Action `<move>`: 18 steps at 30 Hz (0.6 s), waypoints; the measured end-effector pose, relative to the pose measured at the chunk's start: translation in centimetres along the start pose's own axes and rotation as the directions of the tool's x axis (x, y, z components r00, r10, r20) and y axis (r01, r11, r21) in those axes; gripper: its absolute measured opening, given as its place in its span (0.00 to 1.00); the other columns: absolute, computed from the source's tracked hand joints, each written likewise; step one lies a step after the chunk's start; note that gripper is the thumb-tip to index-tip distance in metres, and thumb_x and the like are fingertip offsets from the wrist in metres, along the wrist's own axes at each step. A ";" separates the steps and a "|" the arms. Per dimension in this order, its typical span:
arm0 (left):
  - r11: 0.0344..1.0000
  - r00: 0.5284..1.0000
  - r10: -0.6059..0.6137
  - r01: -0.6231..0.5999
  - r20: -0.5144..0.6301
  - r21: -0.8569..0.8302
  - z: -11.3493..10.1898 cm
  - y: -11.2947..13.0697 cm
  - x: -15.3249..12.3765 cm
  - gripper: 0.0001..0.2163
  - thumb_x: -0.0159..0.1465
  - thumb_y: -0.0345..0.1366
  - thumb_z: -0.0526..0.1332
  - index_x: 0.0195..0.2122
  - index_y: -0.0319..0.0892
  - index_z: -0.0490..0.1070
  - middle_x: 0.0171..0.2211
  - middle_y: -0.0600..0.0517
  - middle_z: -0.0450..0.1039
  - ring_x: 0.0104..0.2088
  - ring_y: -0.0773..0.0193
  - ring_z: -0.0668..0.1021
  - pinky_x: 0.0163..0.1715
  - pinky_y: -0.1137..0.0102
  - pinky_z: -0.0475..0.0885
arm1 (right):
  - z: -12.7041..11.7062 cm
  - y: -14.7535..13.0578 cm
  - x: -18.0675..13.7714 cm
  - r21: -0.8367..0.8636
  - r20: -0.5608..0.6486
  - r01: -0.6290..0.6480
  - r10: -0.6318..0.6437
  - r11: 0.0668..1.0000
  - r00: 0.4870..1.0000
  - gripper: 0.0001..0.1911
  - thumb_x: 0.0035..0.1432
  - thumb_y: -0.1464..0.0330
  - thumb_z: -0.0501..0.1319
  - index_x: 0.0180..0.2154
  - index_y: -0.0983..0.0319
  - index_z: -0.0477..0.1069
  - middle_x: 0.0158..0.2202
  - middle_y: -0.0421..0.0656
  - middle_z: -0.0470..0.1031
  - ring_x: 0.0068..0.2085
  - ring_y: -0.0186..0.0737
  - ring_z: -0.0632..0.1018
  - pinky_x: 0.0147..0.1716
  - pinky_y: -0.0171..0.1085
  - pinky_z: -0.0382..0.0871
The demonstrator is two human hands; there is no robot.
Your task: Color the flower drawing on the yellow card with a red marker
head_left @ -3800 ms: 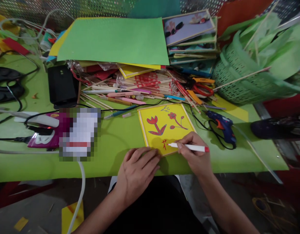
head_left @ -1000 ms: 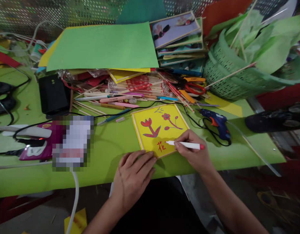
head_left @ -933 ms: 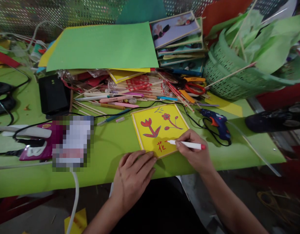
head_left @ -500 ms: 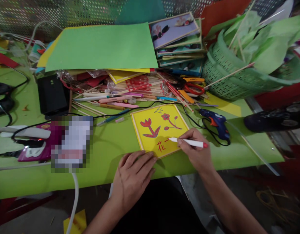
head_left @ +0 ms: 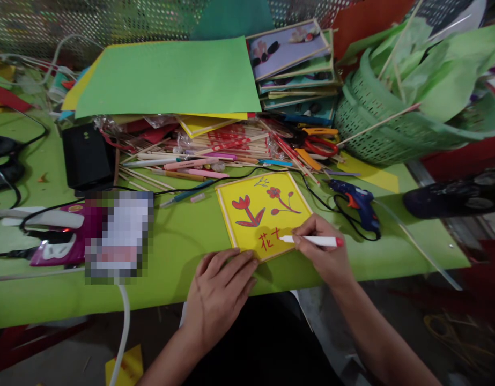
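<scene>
On the green table lies a yellow card (head_left: 247, 187) edged with thin wooden sticks, bearing red flowers outlined in dark lines and red handwritten characters. My right hand (head_left: 325, 252) pinches a white marker (head_left: 314, 240) with a red end; its tip touches the card at the second character. Fingers stretched out, my left hand (head_left: 223, 284) rests flat over the card's lower left edge and the table, holding nothing.
Behind the card lie several pens and wooden sticks (head_left: 227, 142), orange-handled scissors (head_left: 322, 145) and a black cable. A blue glue gun (head_left: 360, 206) and green basket (head_left: 376, 128) are on the right. A purple power strip (head_left: 66, 236) and blurred phone (head_left: 124, 230) lie left.
The marker tip has moved slightly down, adding a vertical red stroke across the earlier horizontal one. My right hand shifted a little with it; my left hand stayed put.
</scene>
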State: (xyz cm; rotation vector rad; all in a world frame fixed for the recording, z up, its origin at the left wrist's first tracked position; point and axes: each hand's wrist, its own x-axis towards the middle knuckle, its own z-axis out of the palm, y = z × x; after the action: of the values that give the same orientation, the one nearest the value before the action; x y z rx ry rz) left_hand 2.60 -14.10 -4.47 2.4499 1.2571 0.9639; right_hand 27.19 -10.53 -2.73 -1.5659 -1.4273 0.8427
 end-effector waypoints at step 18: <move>1.000 1.000 -0.001 0.001 0.011 0.016 -0.2 0.0 0.1 0.12 0.70 0.32 0.63 0.53 0.47 0.78 0.51 0.55 0.82 0.51 0.59 0.79 0.52 0.61 0.68 | 0.4 -0.3 0.4 -0.022 -0.026 0.006 -0.006 1.000 1.000 0.07 0.56 0.66 0.67 0.30 0.58 0.69 0.22 0.36 0.72 0.21 0.33 0.67 0.19 0.33 0.58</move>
State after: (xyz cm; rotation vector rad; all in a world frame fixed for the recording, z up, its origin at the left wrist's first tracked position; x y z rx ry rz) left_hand 2.56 -14.05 -4.27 2.4629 1.2676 0.9425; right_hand 26.74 -10.07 -2.60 -1.5829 -1.4261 0.8025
